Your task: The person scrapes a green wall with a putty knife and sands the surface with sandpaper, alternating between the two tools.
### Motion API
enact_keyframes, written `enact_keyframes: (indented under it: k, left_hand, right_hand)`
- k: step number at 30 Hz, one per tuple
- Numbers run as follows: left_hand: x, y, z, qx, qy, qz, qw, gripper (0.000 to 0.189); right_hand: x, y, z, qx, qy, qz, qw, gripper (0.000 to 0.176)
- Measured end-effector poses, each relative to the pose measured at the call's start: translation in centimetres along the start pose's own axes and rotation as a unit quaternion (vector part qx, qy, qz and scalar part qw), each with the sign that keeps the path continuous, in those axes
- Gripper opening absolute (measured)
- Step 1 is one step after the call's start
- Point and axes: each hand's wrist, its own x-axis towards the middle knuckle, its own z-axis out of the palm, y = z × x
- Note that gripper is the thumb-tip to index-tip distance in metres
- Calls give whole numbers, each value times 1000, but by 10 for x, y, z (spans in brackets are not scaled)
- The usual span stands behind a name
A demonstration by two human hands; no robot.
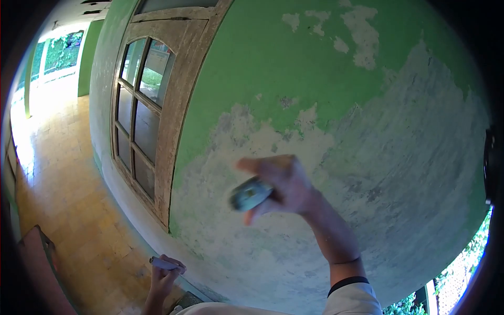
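My right hand [290, 181] is raised in front of the wall, smeared by motion. It grips a flat, rounded grey-green tool [251, 193] with a small yellowish spot, its thumb and fingers around the tool's edges. Behind it, the wall [388, 173] shows worn grey plaster where the green paint is gone. Low at the left, my left hand [165, 275] is closed around a short greyish bar-shaped object [163, 263]; I cannot tell its kind.
A wooden door with glass panes [139, 110] stands left of the worn plaster. A yellow tiled floor [68, 184] runs along the wall toward a bright opening. Reddish furniture [44, 268] stands at lower left. Foliage [462, 268] shows past the wall at lower right.
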Motion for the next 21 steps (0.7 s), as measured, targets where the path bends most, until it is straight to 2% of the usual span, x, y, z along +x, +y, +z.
enact_keyframes:
  k: [2, 3, 5, 8, 11, 14, 16, 18, 21]
  left_hand:
    - [7, 4, 4, -9, -39, -12, 999, 11]
    - [11, 4, 9, -24, -35, -1, 999, 12]
    - [19, 8, 19, -40, -30, 9, 999, 12]
    - [35, 19, 36, -26, -36, 25, 999, 14]
    - [52, 34, 60, -74, -84, 55, 992, 12]
    - [70, 46, 81, -89, -129, 7, 988, 12]
    - [84, 52, 94, -120, -199, -10, 973, 13]
    - [96, 62, 111, -117, -201, 3, 973, 13]
    - [114, 67, 136, -118, -157, -10, 980, 19]
  right_hand:
    - [4, -19, 5, -147, -199, 18, 969, 53]
    - [3, -22, 9, -147, -200, 20, 968, 53]
    - [2, -24, 14, -165, -268, -59, 947, 40]
    - [-6, -33, 14, -182, -328, -36, 926, 30]
    - [-13, -26, 8, -168, -336, -34, 926, 23]
    - [-16, -14, -3, -207, -318, -73, 922, 20]
    - [-13, -7, -16, -240, -298, -101, 918, 18]
    - [-6, -5, -29, -262, -303, -106, 910, 15]
    - [-6, 6, -37, -262, -308, -128, 906, 16]
